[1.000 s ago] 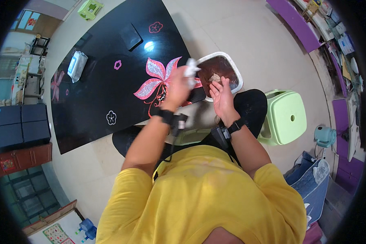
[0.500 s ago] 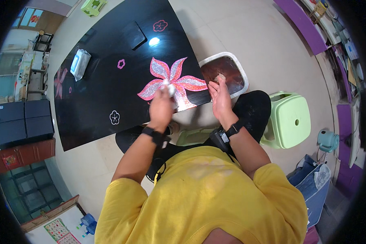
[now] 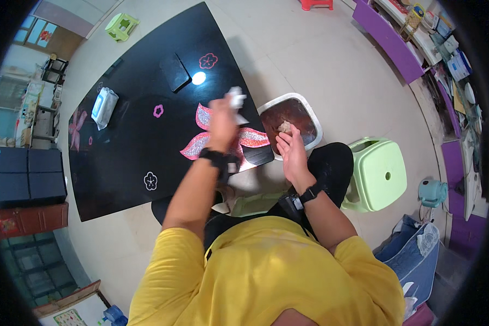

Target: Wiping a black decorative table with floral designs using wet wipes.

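Observation:
My left hand is closed on a crumpled white wipe, which sticks out past the fingers over a black table. Beneath this hand and wrist, a pink and silver flower design on the tabletop is partly covered. My right hand is held at the near rim of a white-edged bin, fingers stretched and palm turned inward, with nothing seen in it. Just beyond its fingertips, a crumpled pale wad appears inside the bin, against a dark reddish-brown interior.
A pack of wipes and a flat black object lie on the table. One green stool stands at my right, another past the far left corner. A red stool shows at the top. Shelving with purple panels lines the right.
My left hand has moved the wipe away from me, from the flower's centre toward its far petals. The right hand stays beside the bin. The whole view has shifted slightly.

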The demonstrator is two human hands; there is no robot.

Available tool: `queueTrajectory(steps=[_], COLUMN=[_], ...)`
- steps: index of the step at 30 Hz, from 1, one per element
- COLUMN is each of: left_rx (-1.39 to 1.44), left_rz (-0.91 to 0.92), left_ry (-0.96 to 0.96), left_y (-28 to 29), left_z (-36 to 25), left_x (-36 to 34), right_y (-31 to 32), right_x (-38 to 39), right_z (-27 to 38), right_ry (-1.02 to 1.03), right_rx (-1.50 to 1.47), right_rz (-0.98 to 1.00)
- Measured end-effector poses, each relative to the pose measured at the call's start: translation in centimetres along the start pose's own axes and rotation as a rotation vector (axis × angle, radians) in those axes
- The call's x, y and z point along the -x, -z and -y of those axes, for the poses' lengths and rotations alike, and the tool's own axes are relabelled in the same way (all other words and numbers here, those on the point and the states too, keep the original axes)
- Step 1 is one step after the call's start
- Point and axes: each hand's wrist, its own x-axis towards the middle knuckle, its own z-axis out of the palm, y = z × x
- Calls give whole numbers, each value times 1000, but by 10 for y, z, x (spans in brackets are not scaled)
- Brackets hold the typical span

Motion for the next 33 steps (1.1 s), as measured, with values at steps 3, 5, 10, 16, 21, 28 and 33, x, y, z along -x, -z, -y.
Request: queueTrajectory(steps=[3, 5, 10, 16, 21, 28, 33], left_rx=[-180, -192, -456, -92, 386, -39, -281], left_rz=[53, -36, 111, 126, 213, -80, 26], left_ry=[324, 449, 342, -85, -30, 585, 605], left_y=[64, 81, 36, -35, -34, 51, 67], left_z=[62, 116, 49, -60, -52, 104, 152], left_x=[16, 41, 32, -1, -16, -47, -58], right_y=[5, -8, -23, -40, -82, -168, -236], right_x=[-6, -9, -20, -28, -34, -89, -159], right_z=[1, 3, 15, 33, 45, 0, -61], right_ry=[14, 13, 43, 223, 362, 574, 437], right_rx=[-42, -15, 35, 107, 277, 787, 1114], right_rz=[-23, 5, 17, 30, -7, 384, 312])
